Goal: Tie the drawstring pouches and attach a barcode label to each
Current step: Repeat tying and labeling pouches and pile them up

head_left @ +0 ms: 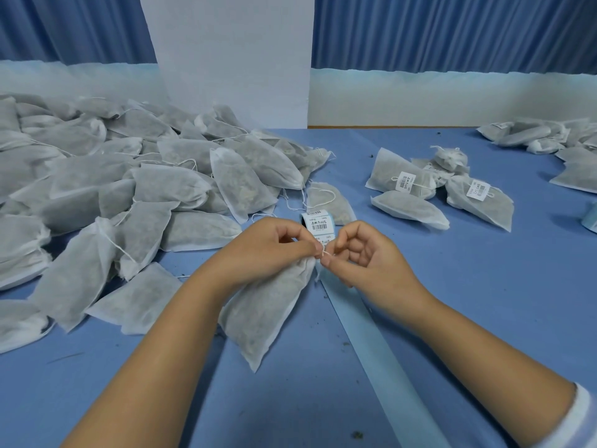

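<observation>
Pinching the thin white drawstring (325,252), the right-hand grip (365,253) is closed on the cord between thumb and forefinger. The left-hand grip (274,244) is clamped on the gathered neck of the pouch (268,305), fingers curled. The two hands nearly touch, and the knot looks to be in the making.

The pouch hangs down and leftward from the neck, under the left wrist, with its lower corner resting on the blue desk (452,302). It is thin white non-woven fabric filled with loose dark matter, so it should be light, soft and shapeless. The bunched neck is the sensible place to hold it, because a hold on the belly would only squash the filling. The cord is fine and likely to slip, so it wants a fingertip pinch close to the knot.

Just beyond the hands stands the label roll (318,223), and its pale backing strip (371,337) trails toward the person. A big heap of unlabelled pouches (145,189) fills the left side. A few labelled pouches (403,181) lie well apart on the right.
</observation>
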Available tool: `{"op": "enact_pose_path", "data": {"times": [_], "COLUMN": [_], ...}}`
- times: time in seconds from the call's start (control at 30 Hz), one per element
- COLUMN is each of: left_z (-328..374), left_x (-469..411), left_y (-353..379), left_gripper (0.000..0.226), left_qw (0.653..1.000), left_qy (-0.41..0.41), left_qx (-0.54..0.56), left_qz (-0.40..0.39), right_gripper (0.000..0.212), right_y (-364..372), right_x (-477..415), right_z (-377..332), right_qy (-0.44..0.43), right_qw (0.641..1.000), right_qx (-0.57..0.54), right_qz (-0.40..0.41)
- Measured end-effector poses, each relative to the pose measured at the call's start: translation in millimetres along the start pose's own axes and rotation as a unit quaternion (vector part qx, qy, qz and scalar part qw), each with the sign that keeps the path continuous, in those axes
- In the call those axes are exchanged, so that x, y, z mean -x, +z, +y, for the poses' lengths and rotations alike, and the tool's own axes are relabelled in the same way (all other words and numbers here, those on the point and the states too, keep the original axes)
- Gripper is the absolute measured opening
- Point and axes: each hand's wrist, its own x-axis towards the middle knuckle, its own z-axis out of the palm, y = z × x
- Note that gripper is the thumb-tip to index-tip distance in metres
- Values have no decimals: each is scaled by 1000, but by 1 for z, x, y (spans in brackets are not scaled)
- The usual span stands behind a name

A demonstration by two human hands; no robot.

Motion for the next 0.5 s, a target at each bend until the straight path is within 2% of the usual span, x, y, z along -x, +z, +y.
{"op": "enact_pose_path", "data": {"times": [0.2, 0.3, 0.5], "left_z": [-2, -4, -6], "left_x": [-2, -2, -3], "left_y": [1, -2, -2], "left_gripper": [25, 31, 35], "left_qw": [1000, 1000, 1000], "left_qy": [4, -2, 1], "left_qx": [-14, -12, -3], "left_qz": [-2, 7, 13], "right_gripper": [11, 8, 12], "right_y": [1, -1, -4], "right_x": [1, -1, -1], "right_z": [-2, -2, -7], "right_qy": [-8, 23, 88], "right_qw": [997, 997, 994], "right_qx": [74, 72, 30], "right_qz": [9, 11, -59]}}
